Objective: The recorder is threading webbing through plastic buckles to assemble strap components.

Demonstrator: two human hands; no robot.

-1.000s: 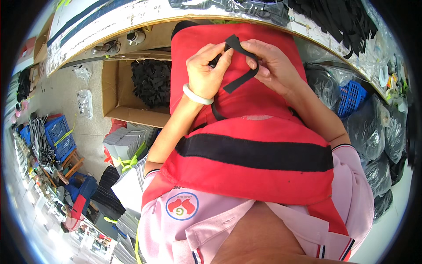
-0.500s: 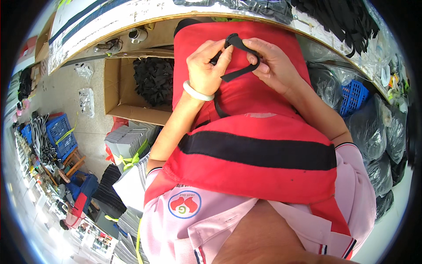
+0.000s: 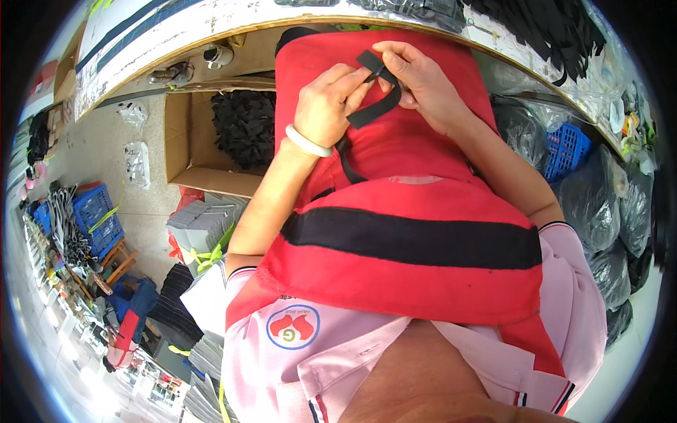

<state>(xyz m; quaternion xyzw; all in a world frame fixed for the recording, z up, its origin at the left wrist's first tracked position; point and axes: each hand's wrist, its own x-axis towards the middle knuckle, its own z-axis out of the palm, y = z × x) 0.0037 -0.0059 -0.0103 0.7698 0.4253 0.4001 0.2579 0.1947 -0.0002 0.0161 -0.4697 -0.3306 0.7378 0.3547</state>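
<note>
A flat black fabric strap (image 3: 377, 109) is bent into a loop above the red apron (image 3: 395, 155) on my lap. My left hand (image 3: 326, 102), with a pale bangle at its wrist, pinches the strap where it crosses over itself. One short end sticks up above the crossing, while the other hangs down in a curve. My right hand (image 3: 427, 84) has its fingers bent around the strap's right side, its index fingertip close to the upper end. Another narrow black strip (image 3: 347, 162) trails below my left hand onto the apron.
A cardboard box (image 3: 211, 182) of black strips stands at left, near stacked grey pieces (image 3: 201, 229). The worktable (image 3: 282, 17) crosses ahead, with black straps (image 3: 546, 35) on it. Black plastic bags (image 3: 589, 197) and a blue basket (image 3: 566, 151) are at right. Another person (image 3: 127, 335) is far left.
The strap's wide loop between my hands has become a crossing with one end pointing up. My right index finger has moved up and left, toward that end.
</note>
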